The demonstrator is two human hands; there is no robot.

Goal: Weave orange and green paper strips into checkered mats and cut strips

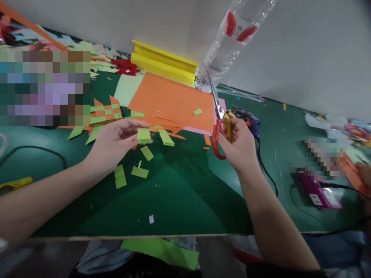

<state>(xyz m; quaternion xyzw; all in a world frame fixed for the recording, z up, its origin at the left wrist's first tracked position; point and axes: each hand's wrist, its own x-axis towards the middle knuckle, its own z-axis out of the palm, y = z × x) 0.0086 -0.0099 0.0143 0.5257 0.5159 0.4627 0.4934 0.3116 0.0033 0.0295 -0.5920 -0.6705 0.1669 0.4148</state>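
Note:
My left hand [116,141] pinches a small green paper piece [144,135] above the green table [179,193]. My right hand [239,144] is closed around scissors [218,123] with red and yellow handles; the blades point up and away, apart from the paper. Several green paper scraps [139,172] lie on the table under my left hand. A woven orange-and-green paper piece [106,112] rests just beyond my left hand, beside an orange sheet [174,100].
A clear plastic bottle [228,42] stands tilted at the wall behind the scissors. Folded yellow paper [162,63] lies at the back. A glue gun [249,119] with black cable and a pink power strip [317,191] sit right. Green paper [162,251] rests on my lap.

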